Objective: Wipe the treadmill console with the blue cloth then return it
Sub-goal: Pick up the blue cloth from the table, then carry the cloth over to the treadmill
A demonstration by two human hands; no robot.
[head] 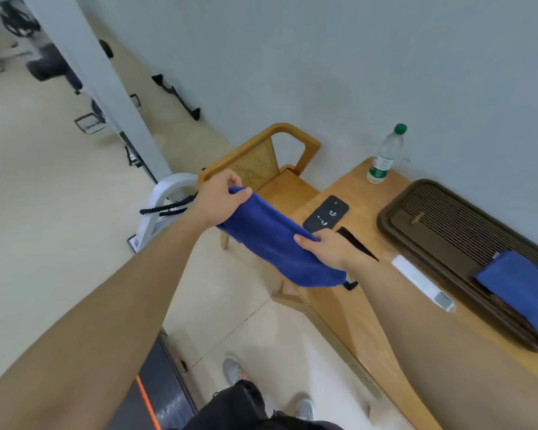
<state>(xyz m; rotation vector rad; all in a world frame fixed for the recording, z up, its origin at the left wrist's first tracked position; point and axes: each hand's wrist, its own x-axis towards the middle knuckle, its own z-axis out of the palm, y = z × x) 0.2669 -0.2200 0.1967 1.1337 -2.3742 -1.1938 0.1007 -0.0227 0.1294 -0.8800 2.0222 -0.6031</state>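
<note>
The blue cloth (277, 243) is stretched between both hands above the gap between the wooden chair and the wooden table. My left hand (221, 200) pinches its upper left end. My right hand (326, 246) grips its lower right edge, near the table's corner. A white treadmill handrail (165, 193) with a black cord shows behind my left wrist, and a strip of the treadmill belt (156, 395) lies at the bottom left. The console itself is out of view.
A wooden table (364, 308) on the right holds a dark tray (441, 225) with a second blue cloth (519, 290), a black phone (326, 212), a white remote (423, 282) and a water bottle (385, 156). A wooden chair (271, 162) stands against the wall.
</note>
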